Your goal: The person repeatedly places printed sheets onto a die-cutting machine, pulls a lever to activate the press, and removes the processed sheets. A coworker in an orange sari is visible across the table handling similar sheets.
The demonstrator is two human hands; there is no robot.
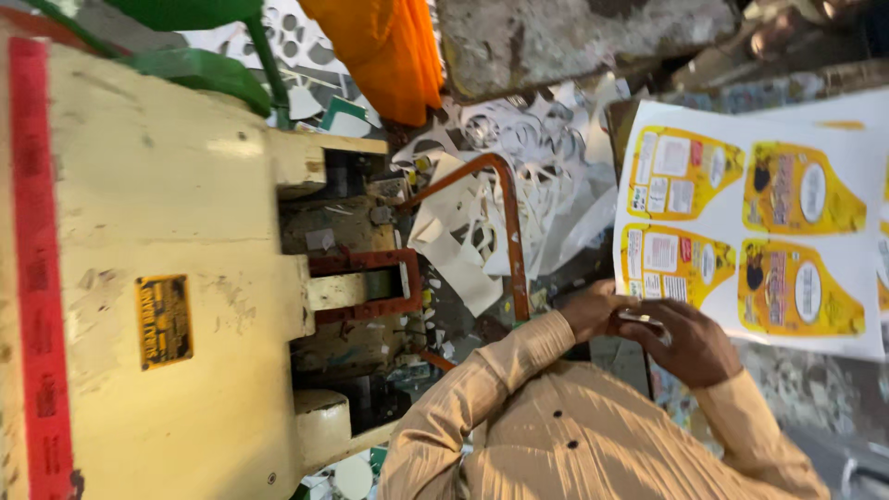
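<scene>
A white printed sheet (741,213) with several yellow bottle-shaped labels lies at the right. My left hand (595,310) rests at the sheet's near corner, fingers curled against its edge. My right hand (690,347) lies just beside it, fingers bent over the same edge and pinching it. The two hands touch each other. Both sleeves are beige and striped, and my shirt front (565,435) fills the bottom of the view. Something small and pale shows between the hands; I cannot tell what it is.
A large cream press machine (157,278) with a red strip and a yellow plate fills the left. Its red-framed opening (366,287) faces a bent orange metal bar (509,222). White paper offcuts (519,157) are piled behind. An orange cloth (389,56) hangs above.
</scene>
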